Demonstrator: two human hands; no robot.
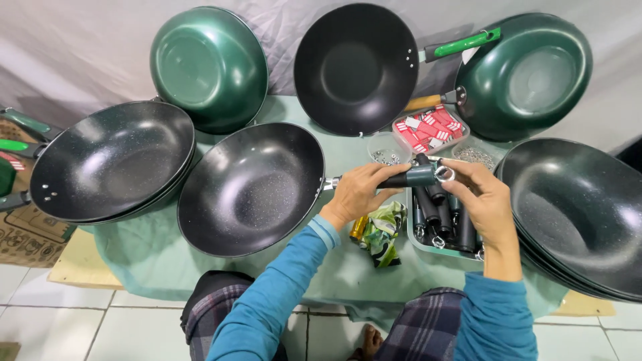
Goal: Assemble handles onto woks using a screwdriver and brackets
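My left hand [356,192] grips a dark green pan handle [409,177] where it meets the black speckled wok [251,188] lying on the green cloth [140,251]. My right hand [483,198] pinches the metal ring [445,174] at the handle's free end. Both hands hover over a tray of spare dark handles [443,220], which they partly hide.
A stack of black woks [110,160] sits at left, another stack [580,208] at right. Green woks [208,65] [525,73] and a black one [356,65] lean against the back wall. Small tubs hold screws [386,156] and red-white packets [431,128]. A crumpled wrapper [381,230] lies near my knees.
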